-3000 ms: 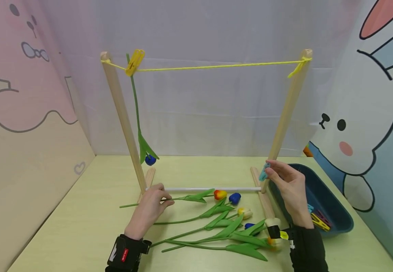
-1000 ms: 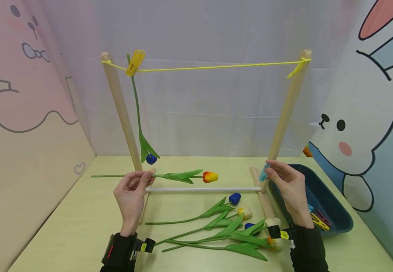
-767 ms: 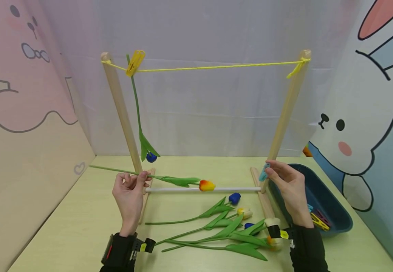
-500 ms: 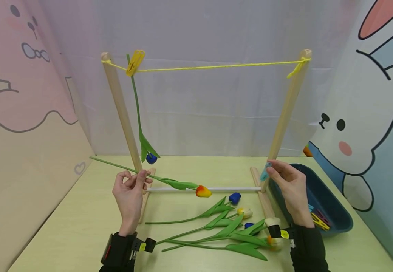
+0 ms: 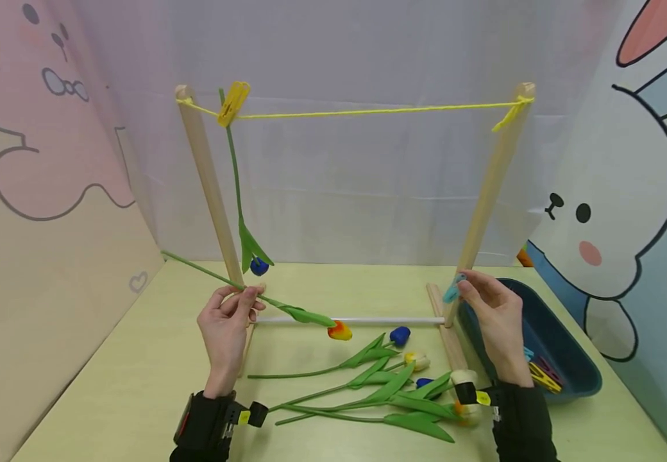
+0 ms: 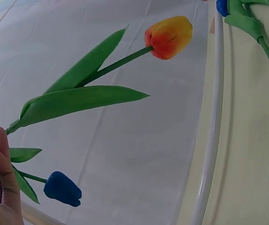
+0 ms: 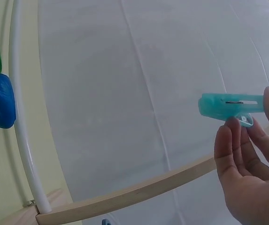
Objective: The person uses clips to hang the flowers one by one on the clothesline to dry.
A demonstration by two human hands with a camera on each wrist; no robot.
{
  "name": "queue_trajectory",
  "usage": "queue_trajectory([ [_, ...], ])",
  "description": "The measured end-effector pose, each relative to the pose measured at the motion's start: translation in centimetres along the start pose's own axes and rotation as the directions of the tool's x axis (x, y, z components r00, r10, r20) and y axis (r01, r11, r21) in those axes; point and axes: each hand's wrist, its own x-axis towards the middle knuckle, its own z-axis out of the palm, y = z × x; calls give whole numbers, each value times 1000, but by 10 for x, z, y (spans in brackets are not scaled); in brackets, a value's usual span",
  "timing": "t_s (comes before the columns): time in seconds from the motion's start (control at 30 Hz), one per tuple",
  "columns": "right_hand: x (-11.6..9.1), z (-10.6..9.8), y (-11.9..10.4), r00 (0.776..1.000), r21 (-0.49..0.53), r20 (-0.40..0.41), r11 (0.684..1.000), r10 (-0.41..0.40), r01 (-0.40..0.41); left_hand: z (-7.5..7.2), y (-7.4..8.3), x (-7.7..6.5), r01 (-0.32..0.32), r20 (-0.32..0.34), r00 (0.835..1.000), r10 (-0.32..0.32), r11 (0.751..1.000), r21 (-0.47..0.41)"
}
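Note:
My left hand [image 5: 226, 324] pinches the stem of an artificial tulip [image 5: 304, 316] with a red-and-yellow bloom. Its bloom tilts down to the right, and the stem end points up to the left. In my right hand [image 5: 495, 317] is a light-blue clothespin [image 7: 233, 105], held by thumb and fingers near the right post. A blue tulip [image 5: 241, 237] hangs upside down from the yellow string [image 5: 368, 113], fixed by a yellow clothespin [image 5: 233, 104] near the left post. Several more tulips [image 5: 362, 385] with blue and cream blooms lie on the table below the frame.
Two wooden posts [image 5: 209, 179] carry the string, and a white rod [image 5: 368, 320] joins them low down. At the right stands a dark blue basin [image 5: 584, 375] with several clothespins [image 5: 544, 375]. A pale curtain [image 5: 356, 205] hangs behind.
My left hand has lifted the red-and-yellow tulip off the table, then let it tilt bloom-down. My right hand stays by the right post; the clothespin has turned slightly.

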Motion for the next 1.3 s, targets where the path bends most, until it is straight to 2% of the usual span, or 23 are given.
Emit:
queue_trajectory([
  [0.3, 2, 1, -2, 1000, -12, 3, 1000, 15, -15, 1, 1, 2, -44, 46, 998, 43, 999, 21],
  [0.47, 7, 1, -4, 1000, -47, -9, 999, 8, -8, 3, 4, 7, -61, 82, 995, 57, 997, 47],
  [0.6, 12, 5, -10, 1000, -96, -5, 995, -14, 13, 7, 9, 12, -88, 115, 990, 84, 996, 32],
  [0.7, 16, 8, -14, 997, -135, 32, 989, -63, 67, 11, 14, 16, -111, 137, 985, 107, 994, 23],
  [0.77, 20, 10, -15, 993, -125, 57, 986, -101, 107, 13, 17, 19, -125, 150, 981, 119, 992, 32],
  [0.8, 29, 3, 4, 986, -68, 91, 987, -140, 147, 14, 19, 20, -128, 155, 980, 121, 991, 34],
  [0.9, 36, 8, 0, 973, -24, 106, 978, -204, 207, 19, 24, 25, -148, 174, 975, 136, 988, 53],
  [1.0, 45, 15, -8, 962, 2, 86, 966, -258, 259, 23, 28, 30, -174, 196, 968, 155, 982, 80],
  [1.03, 40, 26, -32, 964, -55, 56, 964, -259, 261, 25, 29, 32, -184, 206, 965, 163, 979, 88],
  [1.07, 43, 29, -36, 959, -66, 51, 958, -278, 281, 27, 30, 33, -194, 215, 962, 170, 976, 96],
  [1.3, 58, 48, -56, 905, -149, 75, 893, -419, 425, 39, 38, 43, -239, 273, 942, 194, 961, 139],
])
